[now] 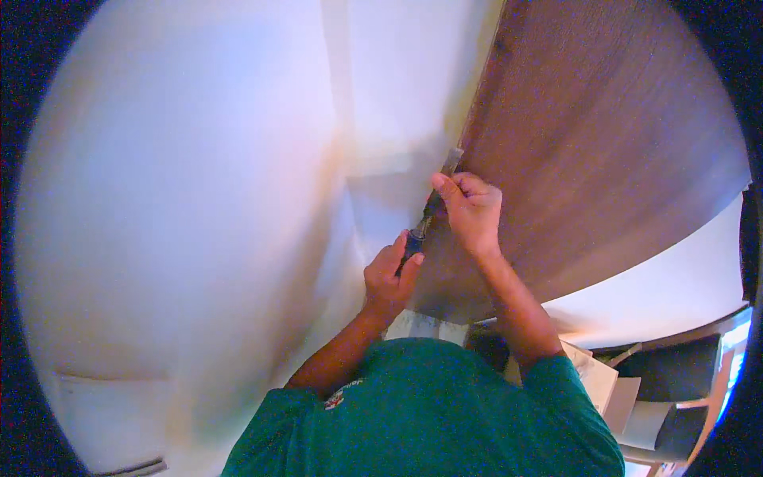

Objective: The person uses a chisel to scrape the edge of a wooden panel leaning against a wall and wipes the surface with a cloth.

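Observation:
A chisel (452, 163) with a flat metal blade and a dark handle slants up and away in front of me. My left hand (387, 274) is wrapped round its handle. Higher up, my right hand (474, 208) is closed on the blade, thumb and fingers pinching it. The blade's tip lies at the edge of a large dark brown wood-grained panel (588, 143), which looks like a door. Whether the tip touches that edge I cannot tell. My right forearm crosses in front of the panel's lower part.
A pale wall (183, 183) fills the left side, meeting another white surface (405, 71) at a corner behind the chisel. At the lower right are light-coloured boards or boxes (592, 378) and dark shelf-like openings (671, 370).

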`<state>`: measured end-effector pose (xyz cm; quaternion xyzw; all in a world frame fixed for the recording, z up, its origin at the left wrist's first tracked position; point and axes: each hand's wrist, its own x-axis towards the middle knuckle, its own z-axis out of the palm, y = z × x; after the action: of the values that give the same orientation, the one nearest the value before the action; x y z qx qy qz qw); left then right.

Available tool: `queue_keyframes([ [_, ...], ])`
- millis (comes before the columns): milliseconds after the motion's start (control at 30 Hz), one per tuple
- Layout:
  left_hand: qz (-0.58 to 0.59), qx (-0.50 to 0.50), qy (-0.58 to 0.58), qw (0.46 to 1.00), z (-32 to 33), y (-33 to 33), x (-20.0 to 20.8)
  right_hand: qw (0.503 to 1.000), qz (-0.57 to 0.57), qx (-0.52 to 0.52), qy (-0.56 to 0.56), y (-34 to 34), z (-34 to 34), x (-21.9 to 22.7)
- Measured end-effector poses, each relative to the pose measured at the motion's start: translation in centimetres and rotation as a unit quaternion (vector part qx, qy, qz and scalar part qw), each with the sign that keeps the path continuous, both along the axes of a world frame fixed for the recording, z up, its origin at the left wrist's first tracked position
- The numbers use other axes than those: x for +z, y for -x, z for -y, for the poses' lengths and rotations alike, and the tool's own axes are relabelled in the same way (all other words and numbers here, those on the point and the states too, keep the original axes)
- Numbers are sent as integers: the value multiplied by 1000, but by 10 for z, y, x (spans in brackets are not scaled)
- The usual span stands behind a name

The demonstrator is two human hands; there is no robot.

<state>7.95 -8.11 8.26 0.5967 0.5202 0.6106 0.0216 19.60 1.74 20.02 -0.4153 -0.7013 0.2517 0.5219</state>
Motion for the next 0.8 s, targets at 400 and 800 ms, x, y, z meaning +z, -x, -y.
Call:
queue_keyframes([
  [400,38,-8,9,999,-2,-5,6,999,-12,-10,35,1,7,14],
  [800,35,-14,19,999,-5,0,-2,1000,-20,-23,0,2,-4,2],
])
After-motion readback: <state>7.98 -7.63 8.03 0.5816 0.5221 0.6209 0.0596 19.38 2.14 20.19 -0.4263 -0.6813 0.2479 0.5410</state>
